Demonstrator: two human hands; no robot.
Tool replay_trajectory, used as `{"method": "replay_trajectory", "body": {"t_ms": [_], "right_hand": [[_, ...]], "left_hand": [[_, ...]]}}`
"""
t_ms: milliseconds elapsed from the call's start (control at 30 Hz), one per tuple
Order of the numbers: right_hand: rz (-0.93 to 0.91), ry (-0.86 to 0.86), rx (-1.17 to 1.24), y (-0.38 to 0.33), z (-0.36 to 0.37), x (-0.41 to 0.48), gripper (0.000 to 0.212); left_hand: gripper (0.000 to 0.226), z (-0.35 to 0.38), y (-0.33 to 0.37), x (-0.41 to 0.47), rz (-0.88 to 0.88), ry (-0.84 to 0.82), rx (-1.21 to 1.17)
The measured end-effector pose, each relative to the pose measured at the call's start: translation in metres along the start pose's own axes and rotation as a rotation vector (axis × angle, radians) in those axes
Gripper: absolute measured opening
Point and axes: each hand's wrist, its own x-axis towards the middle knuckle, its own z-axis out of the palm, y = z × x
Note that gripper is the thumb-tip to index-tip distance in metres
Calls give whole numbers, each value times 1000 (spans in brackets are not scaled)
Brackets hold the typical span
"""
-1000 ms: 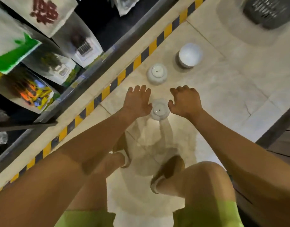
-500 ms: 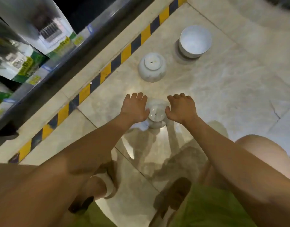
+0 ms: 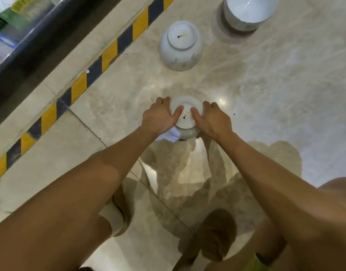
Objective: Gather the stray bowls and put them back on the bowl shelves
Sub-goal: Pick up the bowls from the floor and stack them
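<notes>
Three white bowls stand on the shiny marble floor. The nearest bowl (image 3: 186, 122) is upside down, and I grip it from both sides: my left hand (image 3: 160, 117) on its left, my right hand (image 3: 211, 120) on its right, both thumbs resting on its base ring. A second upside-down bowl (image 3: 181, 45) sits farther ahead. The third bowl (image 3: 246, 10) stands upright at the top right, partly cut off by the frame.
A yellow-and-black hazard stripe (image 3: 78, 89) runs diagonally along the floor on the left. Beyond it is the dark base rail of a shelf unit (image 3: 27, 40) with packaged goods. My knees and shoes fill the bottom of the view.
I have crouched lower and closer to the floor. Both hands have closed from beside the nearest bowl onto its sides, thumbs now on its base.
</notes>
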Motion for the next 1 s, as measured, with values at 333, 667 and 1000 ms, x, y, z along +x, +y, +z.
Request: {"method": "replay_trajectory", "body": {"t_ms": [333, 667, 1000], "right_hand": [[60, -54, 313, -13, -13, -17, 50], [146, -255, 928, -67, -71, -22, 60], [406, -491, 1021, -110, -78, 3, 34]], "left_hand": [[65, -22, 2, -2, -67, -223, -416], [91, -85, -4, -19, 203, 100, -96], [88, -94, -39, -31, 596, 520, 330]]}}
